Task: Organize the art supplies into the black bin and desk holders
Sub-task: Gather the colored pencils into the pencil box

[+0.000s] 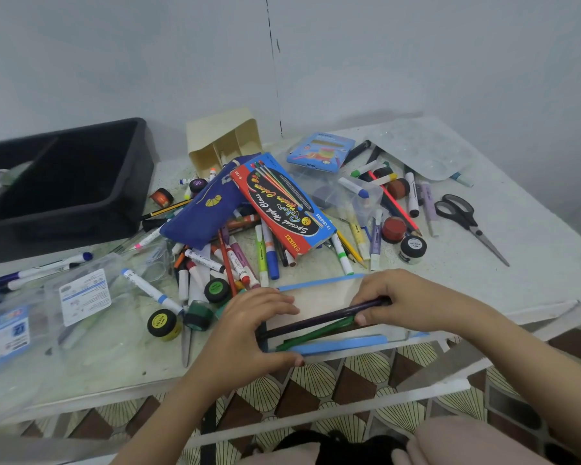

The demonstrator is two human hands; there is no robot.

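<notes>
Risk: pencils (319, 322), pinched at 1 end by right hand (413, 305), left hand (249, 330) curled round the clear pouch (322, 295) end, sat at the table (534, 270) edge; a loose grip could've rolled them off. Black bin (81, 182) far left, cream holder (225, 139) behind the pile. Speckled white top, plain wall (416, 62), patterned floor tiles (316, 374).

Matt black plastic bin (81, 196), glossy card paint box (282, 206), blue cloth pouch (202, 209), clear plastic case (332, 317).
</notes>
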